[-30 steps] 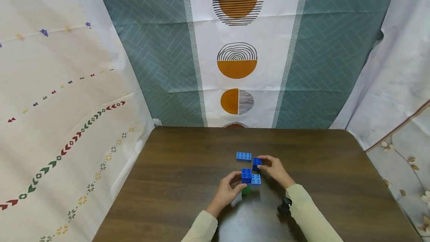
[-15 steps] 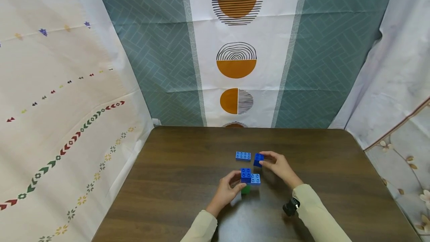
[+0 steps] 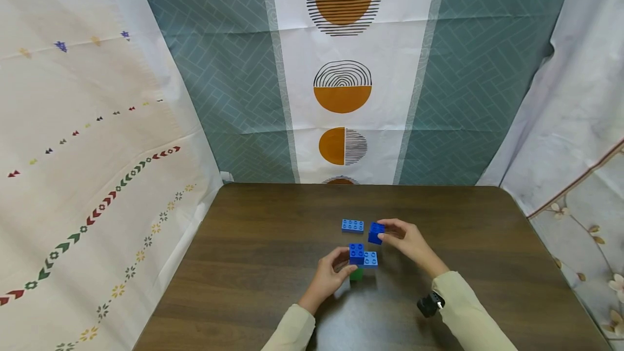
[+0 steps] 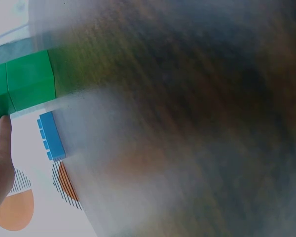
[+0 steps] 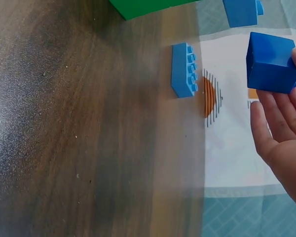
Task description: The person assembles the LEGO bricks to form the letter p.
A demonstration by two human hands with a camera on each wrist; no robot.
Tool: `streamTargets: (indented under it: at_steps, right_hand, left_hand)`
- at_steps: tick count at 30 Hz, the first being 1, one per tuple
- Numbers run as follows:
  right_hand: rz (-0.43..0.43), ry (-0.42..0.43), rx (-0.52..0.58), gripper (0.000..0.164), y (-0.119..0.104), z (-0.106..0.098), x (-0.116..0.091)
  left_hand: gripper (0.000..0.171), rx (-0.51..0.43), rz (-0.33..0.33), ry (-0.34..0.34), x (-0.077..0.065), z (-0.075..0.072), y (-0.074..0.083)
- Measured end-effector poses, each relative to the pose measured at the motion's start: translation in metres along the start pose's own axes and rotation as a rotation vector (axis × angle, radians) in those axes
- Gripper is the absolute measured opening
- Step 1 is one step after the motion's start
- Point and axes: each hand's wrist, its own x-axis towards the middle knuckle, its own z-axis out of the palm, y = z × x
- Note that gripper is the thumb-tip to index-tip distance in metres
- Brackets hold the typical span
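A small stack of toy building bricks stands upright in front of me: green bricks (image 3: 357,274) low down, a light blue brick (image 3: 371,259) jutting right above them, and a dark blue brick (image 3: 357,253) on top at the left. My left hand (image 3: 327,279) grips this stack from its left side; its fingers reach the green bricks (image 4: 32,79) in the left wrist view. Thumb and fingers of my right hand (image 3: 407,241) pinch another dark blue brick (image 5: 272,64), slightly tilted and raised above the table, behind and right of the stack.
Behind the stack, a loose light blue brick (image 3: 352,225) lies on the brown wooden table (image 3: 253,264), its studs up. A patterned cloth (image 3: 341,156) hangs past the table's far edge. A black device (image 3: 430,304) sits at the right wrist.
My right hand has drawn rightward, away from the stack, and the dark blue brick it pinches has tilted. My left hand and the stack stay in place.
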Motion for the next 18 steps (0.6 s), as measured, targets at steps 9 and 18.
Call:
streamTargets:
  at_steps: [9, 18]
  right_hand:
    - [-0.053, -0.011, -0.004, 0.036, 0.003, -0.004, -0.008]
    - [-0.039, -0.058, 0.058, 0.035, 0.002, -0.006, -0.019]
  left_hand:
    - [0.03, -0.004, 0.026, -0.003, -0.004, -0.002, 0.028]
    - [0.03, -0.014, -0.001, -0.009, -0.004, -0.002, 0.027]
